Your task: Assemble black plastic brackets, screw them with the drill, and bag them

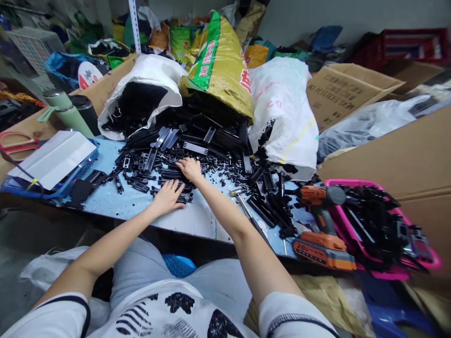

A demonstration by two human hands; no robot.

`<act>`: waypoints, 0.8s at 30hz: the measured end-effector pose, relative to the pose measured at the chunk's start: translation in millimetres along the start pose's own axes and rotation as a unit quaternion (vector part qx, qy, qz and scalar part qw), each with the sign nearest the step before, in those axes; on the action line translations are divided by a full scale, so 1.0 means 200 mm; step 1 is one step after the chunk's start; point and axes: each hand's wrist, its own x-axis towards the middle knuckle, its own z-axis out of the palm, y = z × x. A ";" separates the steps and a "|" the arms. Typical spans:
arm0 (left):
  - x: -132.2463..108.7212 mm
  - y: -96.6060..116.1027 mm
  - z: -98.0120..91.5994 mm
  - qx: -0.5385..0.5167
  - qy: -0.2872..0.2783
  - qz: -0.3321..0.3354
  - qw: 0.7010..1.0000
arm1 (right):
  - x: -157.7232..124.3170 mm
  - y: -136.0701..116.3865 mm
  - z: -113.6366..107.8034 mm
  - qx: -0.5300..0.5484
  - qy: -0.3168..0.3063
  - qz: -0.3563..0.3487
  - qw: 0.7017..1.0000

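My left hand (168, 196) lies palm down with its fingers spread, at the near end of a row of black plastic bars (171, 174). My right hand (190, 169) is just beyond it, fingers stretched out over the far end of the same bars. Neither hand visibly grips anything, and the undersides of the fingers are hidden. Small screws and black bits (225, 166) are scattered to the right of my right hand. Behind it are heaped longer black strips (207, 134) and flat pieces. Black clip-like parts (139, 180) lie to the left.
An orange cordless drill (322, 230) and a hammer (246, 206) lie to the right, beside a pink basket (352, 267) of black parts. White sacks (285, 103) and a yellow sack (221, 70) spill parts at the back. A blue tray (63, 180) and green bottle (68, 112) stand left.
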 end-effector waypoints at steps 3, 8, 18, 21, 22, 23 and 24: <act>0.07 -0.04 -0.06 -0.023 0.045 -0.005 0.999 | 0.06 0.11 -0.06 -0.023 0.063 0.030 0.997; 0.48 -0.29 -0.14 -0.050 0.074 -0.142 0.986 | 0.20 0.28 -0.12 -0.024 0.014 0.056 0.998; 0.71 -0.40 -0.17 -0.123 0.099 -0.106 0.982 | -0.32 0.37 -0.23 0.358 -0.006 0.028 0.933; 0.47 -0.27 -0.21 -0.168 0.152 -0.087 0.970 | -0.76 0.41 -0.31 0.352 -0.064 -0.056 0.932; 0.37 -0.21 -0.21 -0.180 0.156 -0.080 0.968 | -0.89 0.41 -0.32 0.320 -0.097 -0.068 0.940; 0.27 -0.13 -0.20 -0.192 0.155 -0.076 0.966 | -1.00 0.39 -0.33 0.279 -0.122 -0.072 0.950; 0.17 -0.05 -0.18 -0.202 0.151 -0.075 0.965 | -1.09 0.37 -0.32 0.231 -0.132 -0.068 0.962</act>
